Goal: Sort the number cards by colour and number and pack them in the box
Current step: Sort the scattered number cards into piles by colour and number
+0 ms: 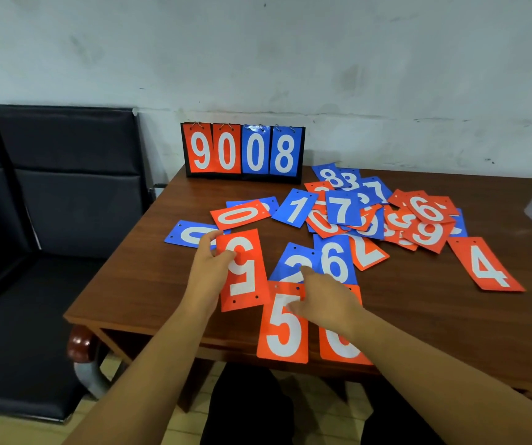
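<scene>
Near table edge | left grip pinches red card | right grip on red 5 card, hold unclear

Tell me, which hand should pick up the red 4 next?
Probably the right hand. The red 4 lies on its side of the table, and that hand holds nothing, only touching the red 5. The left hand grips a red card and would have to cross over.

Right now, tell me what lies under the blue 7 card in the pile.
The blue 7 card lies topmost. A red card juts out at its lower left, a blue card at its right. Both digits are partly covered, so I cannot read them.
</scene>
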`<state>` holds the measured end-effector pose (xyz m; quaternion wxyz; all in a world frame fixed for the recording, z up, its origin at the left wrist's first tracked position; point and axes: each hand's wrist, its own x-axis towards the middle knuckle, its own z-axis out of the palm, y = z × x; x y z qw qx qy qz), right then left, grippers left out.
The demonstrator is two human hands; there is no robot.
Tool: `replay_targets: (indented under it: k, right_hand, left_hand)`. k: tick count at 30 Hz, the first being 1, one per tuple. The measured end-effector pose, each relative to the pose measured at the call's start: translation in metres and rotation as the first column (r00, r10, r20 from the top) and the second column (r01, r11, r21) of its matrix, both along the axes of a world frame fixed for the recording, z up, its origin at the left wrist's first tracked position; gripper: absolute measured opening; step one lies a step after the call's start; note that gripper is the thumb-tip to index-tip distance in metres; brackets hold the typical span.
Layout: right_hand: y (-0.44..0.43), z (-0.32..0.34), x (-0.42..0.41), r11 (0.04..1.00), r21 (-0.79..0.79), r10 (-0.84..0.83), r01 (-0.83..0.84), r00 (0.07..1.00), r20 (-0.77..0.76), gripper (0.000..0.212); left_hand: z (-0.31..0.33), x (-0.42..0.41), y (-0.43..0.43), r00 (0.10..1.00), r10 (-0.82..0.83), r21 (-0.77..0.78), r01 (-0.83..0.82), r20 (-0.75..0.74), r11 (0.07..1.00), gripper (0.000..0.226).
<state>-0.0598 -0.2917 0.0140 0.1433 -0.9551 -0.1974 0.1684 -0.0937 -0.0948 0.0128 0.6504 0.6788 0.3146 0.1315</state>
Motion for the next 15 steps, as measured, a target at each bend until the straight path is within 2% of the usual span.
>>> replay_targets:
  k: [2, 4, 6, 8, 9, 11, 13, 15]
  right_hand:
    - [0.002, 0.008, 0.006, 0.946, 0.279, -0.143, 0.164, 0.985, -0.095, 0.058]
    - [0.007, 0.017, 0.009, 0.802, 0.491, -0.183, 0.339, 0.923, -0.339, 0.047]
    - [0.011, 0.022, 0.008, 0.736, 0.541, -0.079, 0.407, 0.846, -0.528, 0.040]
    - [0.011, 0.023, 0.009, 0.671, 0.576, 0.019, 0.466, 0.766, -0.643, 0.030]
    - [0.011, 0.022, 0.012, 0.634, 0.589, 0.038, 0.501, 0.741, -0.670, 0.024]
    - [0.010, 0.023, 0.020, 0.610, 0.607, -0.026, 0.509, 0.778, -0.627, 0.013]
    - [0.009, 0.025, 0.030, 0.607, 0.625, -0.162, 0.491, 0.846, -0.508, 0.013]
    - [0.007, 0.030, 0.038, 0.552, 0.663, -0.281, 0.506, 0.861, -0.423, 0.023]
  left_hand:
    - [-0.003, 0.002, 0.002, 0.999, 0.011, -0.068, -0.009, 0.030, 0.998, 0.045]
    - [-0.005, 0.002, 0.002, 0.997, 0.038, -0.203, -0.024, 0.065, 0.979, 0.049]
    - [-0.008, 0.002, -0.001, 0.993, 0.063, -0.314, -0.029, 0.097, 0.949, 0.051]
    - [-0.010, 0.001, -0.006, 0.987, 0.080, -0.399, -0.019, 0.137, 0.917, 0.047]
    - [-0.010, 0.000, -0.008, 0.984, 0.099, -0.447, -0.023, 0.147, 0.894, 0.045]
    - [-0.010, -0.003, -0.009, 0.979, 0.118, -0.519, -0.015, 0.166, 0.855, 0.044]
    - [-0.009, -0.007, -0.008, 0.985, 0.039, -0.460, 0.044, 0.168, 0.887, 0.042]
    - [-0.006, -0.013, -0.008, 0.988, -0.118, -0.383, 0.149, 0.103, 0.912, 0.035]
